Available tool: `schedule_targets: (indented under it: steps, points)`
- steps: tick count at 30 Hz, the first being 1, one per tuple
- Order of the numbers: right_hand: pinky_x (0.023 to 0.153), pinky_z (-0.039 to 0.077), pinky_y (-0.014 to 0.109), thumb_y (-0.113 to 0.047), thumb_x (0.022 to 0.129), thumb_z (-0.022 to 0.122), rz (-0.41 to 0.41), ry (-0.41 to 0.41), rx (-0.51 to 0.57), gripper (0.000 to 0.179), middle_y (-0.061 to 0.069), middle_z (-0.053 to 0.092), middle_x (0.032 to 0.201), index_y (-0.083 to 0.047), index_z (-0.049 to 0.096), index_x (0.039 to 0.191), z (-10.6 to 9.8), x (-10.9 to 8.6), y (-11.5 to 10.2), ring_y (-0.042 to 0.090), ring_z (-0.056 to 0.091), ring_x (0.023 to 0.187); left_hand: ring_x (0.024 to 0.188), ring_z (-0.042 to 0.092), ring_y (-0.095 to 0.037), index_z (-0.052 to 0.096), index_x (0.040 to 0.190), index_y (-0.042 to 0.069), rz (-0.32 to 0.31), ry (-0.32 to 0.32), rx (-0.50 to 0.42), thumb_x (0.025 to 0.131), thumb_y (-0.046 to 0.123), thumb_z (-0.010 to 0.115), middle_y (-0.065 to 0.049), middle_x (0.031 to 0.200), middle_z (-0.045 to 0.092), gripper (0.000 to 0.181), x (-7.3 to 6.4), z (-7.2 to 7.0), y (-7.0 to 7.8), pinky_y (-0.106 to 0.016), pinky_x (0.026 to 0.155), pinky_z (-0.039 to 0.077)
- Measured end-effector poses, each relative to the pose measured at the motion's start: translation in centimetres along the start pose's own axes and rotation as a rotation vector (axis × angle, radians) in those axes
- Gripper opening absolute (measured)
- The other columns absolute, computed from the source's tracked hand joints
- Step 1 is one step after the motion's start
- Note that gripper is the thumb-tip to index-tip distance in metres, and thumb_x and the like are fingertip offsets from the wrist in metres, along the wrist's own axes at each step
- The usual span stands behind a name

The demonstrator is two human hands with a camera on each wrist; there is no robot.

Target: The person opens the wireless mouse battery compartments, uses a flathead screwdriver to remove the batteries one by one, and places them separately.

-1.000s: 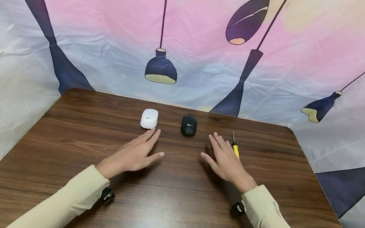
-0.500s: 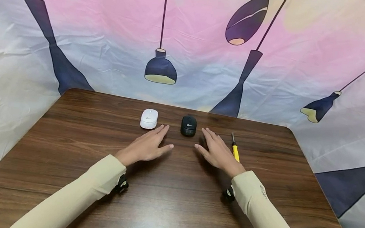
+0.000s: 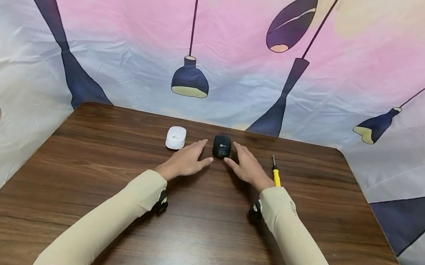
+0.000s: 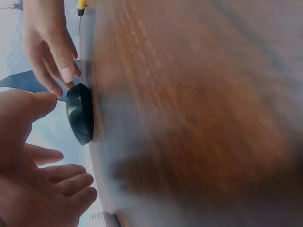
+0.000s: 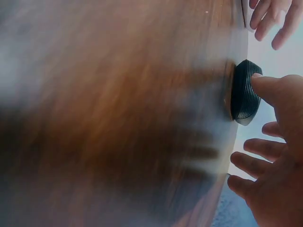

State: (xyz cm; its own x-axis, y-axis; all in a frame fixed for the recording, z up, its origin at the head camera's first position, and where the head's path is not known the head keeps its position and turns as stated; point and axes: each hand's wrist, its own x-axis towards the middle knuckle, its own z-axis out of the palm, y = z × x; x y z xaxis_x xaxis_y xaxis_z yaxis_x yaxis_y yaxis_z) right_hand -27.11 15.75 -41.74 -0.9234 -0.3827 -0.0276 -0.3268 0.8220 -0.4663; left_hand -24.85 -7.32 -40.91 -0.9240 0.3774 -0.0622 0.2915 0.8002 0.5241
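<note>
A black computer mouse (image 3: 222, 146) lies on the wooden table between the two hands. On its left side the left hand (image 3: 187, 160) hovers low, fingers loosely extended and thumb toward the mouse. From the other side the right hand (image 3: 249, 167) reaches in, its fingertips close to the mouse's right edge. In the left wrist view the black mouse (image 4: 80, 113) stands just past the left hand's (image 4: 42, 179) thumb, and nothing is in its palm. The right wrist view has the right hand's (image 5: 274, 151) thumb tip overlapping the mouse (image 5: 245, 92), with the other fingers spread.
Left of the black mouse, a white computer mouse (image 3: 176, 137) lies near the left hand's fingers. A yellow-handled screwdriver (image 3: 276, 175) lies right of the right hand, partly behind its wrist. The dark wood table (image 3: 198, 245) ends at a printed cloth backdrop (image 3: 141, 66).
Both hands have moved inward and forward, closing in on the black mouse from either side. More of the screwdriver was uncovered as the right hand shifted left. Mice and screwdriver lie where they were.
</note>
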Motion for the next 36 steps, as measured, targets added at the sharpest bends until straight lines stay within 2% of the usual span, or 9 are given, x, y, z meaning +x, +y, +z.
schedule_targets:
  steps: [6, 14, 19, 25, 36]
  points:
    - [0.119, 0.032, 0.055, -0.032, 0.105, 0.057, -0.005, 0.019, 0.039, 0.071, 0.023, 0.032, 0.159, 0.001, 0.024, 0.158, 0.6, 1.4, -0.1, 0.038, 0.033, 0.146, 0.147, 0.032, -0.036, 0.020, 0.160, 0.001, -0.002, 0.011, -0.004, 0.106, 0.042, 0.050, -0.019, 0.162, 0.029, 0.074, 1.8, 0.8, 0.6, -0.051, 0.121, 0.031]
    - [0.120, 0.032, 0.054, -0.025, 0.103, 0.062, 0.026, -0.017, 0.096, 0.077, 0.025, 0.029, 0.160, -0.001, 0.017, 0.161, 0.6, 2.4, -0.4, 0.039, 0.031, 0.147, 0.146, 0.034, -0.037, 0.022, 0.160, 0.004, -0.005, 0.026, -0.008, 0.107, 0.034, 0.052, -0.021, 0.159, 0.035, 0.068, 3.3, 1.4, 0.7, -0.054, 0.118, 0.034]
    - [0.121, 0.031, 0.052, -0.024, 0.102, 0.064, 0.030, -0.052, 0.116, 0.081, 0.022, 0.026, 0.162, -0.002, 0.014, 0.161, 0.6, 2.9, -0.4, 0.038, 0.028, 0.148, 0.149, 0.027, -0.037, 0.019, 0.161, 0.006, -0.010, -0.006, 0.008, 0.108, 0.032, 0.051, -0.019, 0.161, 0.032, 0.068, 3.9, 1.5, 0.8, -0.054, 0.121, 0.029]
    - [0.121, 0.032, 0.049, -0.022, 0.102, 0.064, 0.043, -0.077, 0.114, 0.080, 0.021, 0.025, 0.163, -0.002, 0.015, 0.161, 0.7, 3.1, -0.4, 0.036, 0.029, 0.148, 0.150, 0.023, -0.038, 0.016, 0.161, 0.003, 0.024, -0.038, 0.049, 0.108, 0.030, 0.052, -0.017, 0.163, 0.028, 0.070, 4.5, 1.5, 1.0, -0.048, 0.125, 0.020]
    - [0.122, 0.031, 0.047, -0.019, 0.102, 0.064, 0.032, -0.088, 0.111, 0.077, 0.021, 0.026, 0.163, -0.001, 0.016, 0.161, 0.7, 2.9, -0.5, 0.034, 0.028, 0.149, 0.151, 0.022, -0.036, 0.016, 0.161, 0.001, 0.033, -0.062, 0.086, 0.107, 0.030, 0.053, -0.017, 0.164, 0.026, 0.071, 4.6, 1.6, 1.2, -0.047, 0.126, 0.018]
